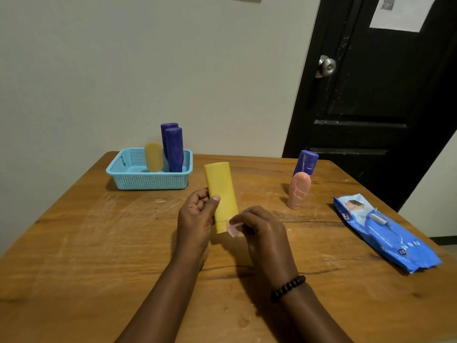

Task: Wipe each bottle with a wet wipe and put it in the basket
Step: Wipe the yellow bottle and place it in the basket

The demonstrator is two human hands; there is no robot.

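Nearest the camera, two bare forearms reached forward over the wooden worktop [74, 243], the right wrist ringed by a dark beaded bracelet [288, 288], with a few small wet spots on the wood between the arms. The left hand [195, 216] had its grip clenched around the lower part of a yellow bottle [221, 194], thumb pressed on its front, holding it off the worktop and leaning slightly to the left. The right hand [262, 231] pinched a small pale pink wet wipe [233, 227] between thumb and fingers, and the wipe touched the bottom right edge of that bottle. Farther back on the left stood a light blue perforated basket [148, 180], which held a smaller yellow bottle [153, 157] and two purple bottles [173, 148] standing close together, one partly behind the other. On the right side of the worktop, well apart from the basket, a pink bottle [298, 190] stood upright, and a purple bottle [306, 160] stood just behind it, tilted a little. Near the right edge lay a blue pack of wet wipes [385, 233], flat, its flap partly lifted. Behind the worktop were a pale wall and a black door with a metal knob [327, 66].
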